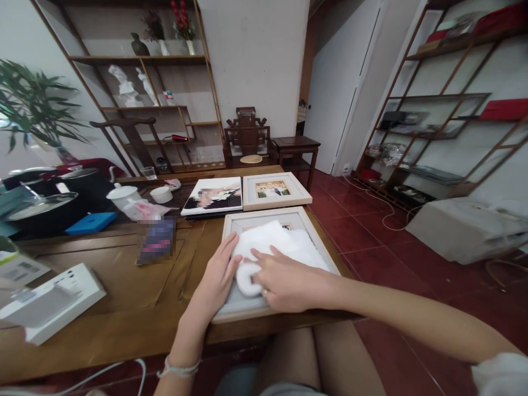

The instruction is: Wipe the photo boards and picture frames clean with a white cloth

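Observation:
In the head view, a light wooden picture frame (325,250) lies flat near the table's front edge. A white cloth (270,236) covers much of its face, and its near end curls into a soft roll. My left hand (216,275) rests along the frame's left side with fingers stretched out, the fingertips by the cloth's edge. From the right, my right hand (284,278) reaches across with bent fingers gripping the cloth at the rolled end. The picture beneath is mostly hidden.
Behind lie another framed picture (284,190) and a photo panel (212,195). On the table's left stand a white power strip (66,302), a blue box (91,223), a white teapot (124,195) and a dark pot (45,212). A dark pouch (157,239) lies left of the frame.

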`<move>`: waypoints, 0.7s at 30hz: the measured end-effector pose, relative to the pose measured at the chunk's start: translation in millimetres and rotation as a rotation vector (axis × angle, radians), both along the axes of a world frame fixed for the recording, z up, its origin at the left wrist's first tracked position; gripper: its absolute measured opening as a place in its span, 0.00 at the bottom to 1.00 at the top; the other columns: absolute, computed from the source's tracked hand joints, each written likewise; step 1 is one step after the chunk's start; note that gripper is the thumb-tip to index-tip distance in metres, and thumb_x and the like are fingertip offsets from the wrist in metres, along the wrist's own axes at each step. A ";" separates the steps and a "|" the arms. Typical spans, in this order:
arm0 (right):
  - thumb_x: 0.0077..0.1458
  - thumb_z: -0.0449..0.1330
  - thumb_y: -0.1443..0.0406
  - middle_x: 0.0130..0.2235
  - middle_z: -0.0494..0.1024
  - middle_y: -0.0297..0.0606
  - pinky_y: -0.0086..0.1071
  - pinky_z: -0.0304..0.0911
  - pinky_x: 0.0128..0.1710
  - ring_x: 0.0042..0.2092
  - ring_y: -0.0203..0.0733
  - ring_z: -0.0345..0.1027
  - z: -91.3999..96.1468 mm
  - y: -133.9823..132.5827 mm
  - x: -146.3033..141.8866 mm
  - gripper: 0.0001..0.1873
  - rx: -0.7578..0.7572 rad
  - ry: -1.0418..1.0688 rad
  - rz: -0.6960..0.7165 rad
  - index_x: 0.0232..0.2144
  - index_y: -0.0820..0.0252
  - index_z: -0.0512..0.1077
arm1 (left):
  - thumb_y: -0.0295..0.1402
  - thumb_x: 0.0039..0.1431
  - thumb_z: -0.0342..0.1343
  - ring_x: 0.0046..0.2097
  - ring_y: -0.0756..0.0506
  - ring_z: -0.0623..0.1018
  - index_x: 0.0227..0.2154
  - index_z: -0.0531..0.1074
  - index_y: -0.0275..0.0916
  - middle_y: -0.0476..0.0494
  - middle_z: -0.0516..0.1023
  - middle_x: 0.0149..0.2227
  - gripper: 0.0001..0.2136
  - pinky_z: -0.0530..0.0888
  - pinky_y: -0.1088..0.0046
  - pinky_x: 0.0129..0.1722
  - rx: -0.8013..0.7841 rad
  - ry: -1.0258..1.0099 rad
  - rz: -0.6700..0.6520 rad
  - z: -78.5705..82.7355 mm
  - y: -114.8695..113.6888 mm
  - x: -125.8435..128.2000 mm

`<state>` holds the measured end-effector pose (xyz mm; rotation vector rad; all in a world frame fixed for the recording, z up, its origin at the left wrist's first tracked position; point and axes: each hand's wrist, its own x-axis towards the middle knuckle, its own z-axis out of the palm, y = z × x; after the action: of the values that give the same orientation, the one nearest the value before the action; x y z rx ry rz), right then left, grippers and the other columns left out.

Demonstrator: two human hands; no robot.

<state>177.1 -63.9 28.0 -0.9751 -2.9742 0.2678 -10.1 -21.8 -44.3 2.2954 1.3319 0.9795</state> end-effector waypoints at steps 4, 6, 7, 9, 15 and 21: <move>0.48 0.51 0.73 0.45 0.75 0.52 0.48 0.58 0.49 0.51 0.54 0.65 9.2 -18.9 22.0 0.13 -0.025 -0.003 0.001 0.32 0.65 0.74 | 0.41 0.64 0.40 0.61 0.43 0.62 0.54 0.64 0.32 0.36 0.64 0.59 0.22 0.58 0.62 0.61 -0.033 0.057 0.030 1.7 -0.6 3.6; 0.47 0.51 0.72 0.35 0.77 0.46 0.40 0.62 0.40 0.40 0.48 0.70 15.7 -24.7 35.9 0.10 -0.057 0.025 -0.109 0.26 0.63 0.73 | 0.39 0.64 0.40 0.61 0.43 0.62 0.52 0.66 0.33 0.37 0.64 0.59 0.21 0.58 0.62 0.61 -0.031 0.093 0.023 2.7 -1.2 5.6; 0.47 0.50 0.72 0.31 0.76 0.43 0.36 0.62 0.35 0.35 0.45 0.69 19.8 -25.8 44.2 0.10 -0.066 0.065 -0.174 0.24 0.63 0.71 | 0.38 0.64 0.39 0.61 0.43 0.62 0.52 0.67 0.32 0.37 0.63 0.59 0.20 0.58 0.62 0.61 -0.028 0.109 0.020 3.1 -1.4 6.2; 0.47 0.50 0.72 0.25 0.73 0.37 0.31 0.59 0.29 0.29 0.40 0.67 29.3 -23.9 63.6 0.09 -0.031 0.195 -0.299 0.21 0.62 0.68 | 0.37 0.64 0.39 0.61 0.43 0.62 0.51 0.68 0.33 0.38 0.62 0.60 0.20 0.59 0.62 0.61 -0.025 0.139 0.013 3.2 -1.6 6.8; 0.47 0.51 0.71 0.30 0.76 0.44 0.39 0.63 0.31 0.33 0.48 0.70 43.4 6.7 113.2 0.09 0.664 0.444 -0.589 0.19 0.62 0.68 | 0.36 0.64 0.41 0.60 0.41 0.63 0.53 0.66 0.36 0.39 0.64 0.59 0.19 0.61 0.59 0.59 -0.034 0.193 0.006 -0.1 0.7 5.2; 0.42 0.55 0.75 0.54 0.70 0.48 0.52 0.47 0.59 0.60 0.56 0.55 -1.3 44.0 95.3 0.13 0.603 0.029 -0.279 0.31 0.64 0.76 | 0.36 0.64 0.40 0.60 0.41 0.63 0.54 0.65 0.33 0.37 0.63 0.59 0.20 0.61 0.59 0.59 -0.027 0.218 0.003 -2.0 2.8 3.9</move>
<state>272.4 -20.0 26.7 -1.2343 -2.5691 -0.5716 -6.3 -19.0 -46.3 2.4366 1.4217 0.7229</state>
